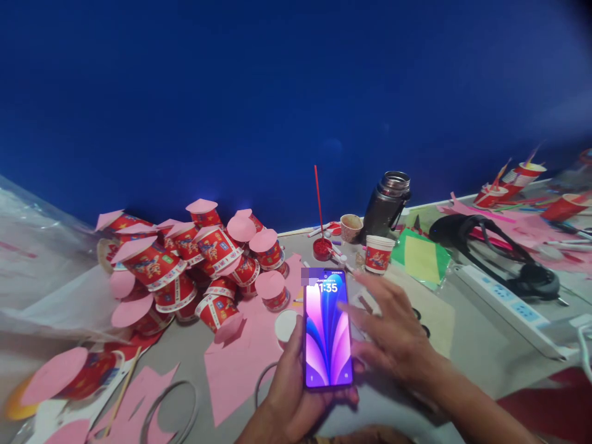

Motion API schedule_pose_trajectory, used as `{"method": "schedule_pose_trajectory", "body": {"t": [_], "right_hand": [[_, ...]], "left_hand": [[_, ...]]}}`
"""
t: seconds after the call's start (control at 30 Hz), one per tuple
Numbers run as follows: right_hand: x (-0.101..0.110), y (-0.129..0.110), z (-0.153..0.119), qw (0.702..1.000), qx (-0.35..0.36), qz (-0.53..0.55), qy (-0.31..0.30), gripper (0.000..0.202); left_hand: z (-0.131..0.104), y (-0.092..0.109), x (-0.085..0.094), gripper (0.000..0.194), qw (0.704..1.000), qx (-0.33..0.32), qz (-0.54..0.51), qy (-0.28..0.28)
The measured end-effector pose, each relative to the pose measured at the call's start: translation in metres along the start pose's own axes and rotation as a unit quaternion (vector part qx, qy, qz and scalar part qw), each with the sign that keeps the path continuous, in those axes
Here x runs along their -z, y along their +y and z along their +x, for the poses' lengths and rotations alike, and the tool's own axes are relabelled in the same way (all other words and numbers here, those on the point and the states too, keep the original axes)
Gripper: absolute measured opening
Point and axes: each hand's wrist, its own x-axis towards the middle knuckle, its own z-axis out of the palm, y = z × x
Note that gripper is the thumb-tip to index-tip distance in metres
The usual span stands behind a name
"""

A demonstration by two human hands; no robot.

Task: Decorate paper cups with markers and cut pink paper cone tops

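Note:
A smartphone (327, 336) with a lit screen of purple and blue petal shapes lies upright in my left hand (289, 394). The thumb runs along its left edge and fingertips curl round its lower right side. My right hand (391, 327) hovers at the phone's right edge, fingers spread, with the index fingertip over or on the screen; whether it touches, I cannot tell. Just left of the phone stands a small cup with a white top (285, 327). Pink paper (231, 382) spreads on the table behind my left hand.
Several red paper cups with pink paper discs (157, 262) are piled at left. A dark thermos (386, 203), a red-and-white cup (379, 254) and a red dish with a stick (322, 248) stand behind the phone. At right lie a black headset (490, 240) and a power strip (504, 305).

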Motion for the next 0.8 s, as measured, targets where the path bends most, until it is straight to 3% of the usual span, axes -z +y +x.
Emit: {"method": "schedule_pose_trajectory", "body": {"t": [0.13,0.23,0.33,0.53,0.63,0.7,0.8], "right_hand": [[0.006,0.017,0.009,0.988,-0.107,-0.038,0.109,0.049],[0.012,0.023,0.006,0.981,-0.134,-0.023,0.138,0.041],[0.016,0.021,-0.002,0.989,-0.104,-0.001,0.106,0.036],[0.011,-0.002,-0.006,0.996,0.050,0.070,-0.008,0.043],[0.003,-0.005,0.000,0.995,0.069,0.042,-0.052,0.047],[0.000,0.001,0.005,0.999,0.026,-0.013,-0.016,0.048],[0.003,0.016,0.013,0.992,-0.069,-0.052,0.094,0.050]], "left_hand": [[-0.003,0.001,-0.004,0.078,1.000,0.005,-0.010,0.021],[-0.003,0.003,-0.007,0.078,0.999,0.007,-0.014,0.031],[-0.001,0.003,-0.007,0.078,0.999,0.007,-0.009,0.030],[0.002,0.000,-0.003,0.075,1.000,0.008,-0.005,0.029],[0.001,-0.001,-0.002,0.070,0.999,0.003,-0.014,0.035],[0.000,-0.001,-0.003,0.073,1.000,0.008,-0.006,0.030],[-0.002,-0.001,-0.004,0.076,0.999,0.011,0.000,0.032]]}}
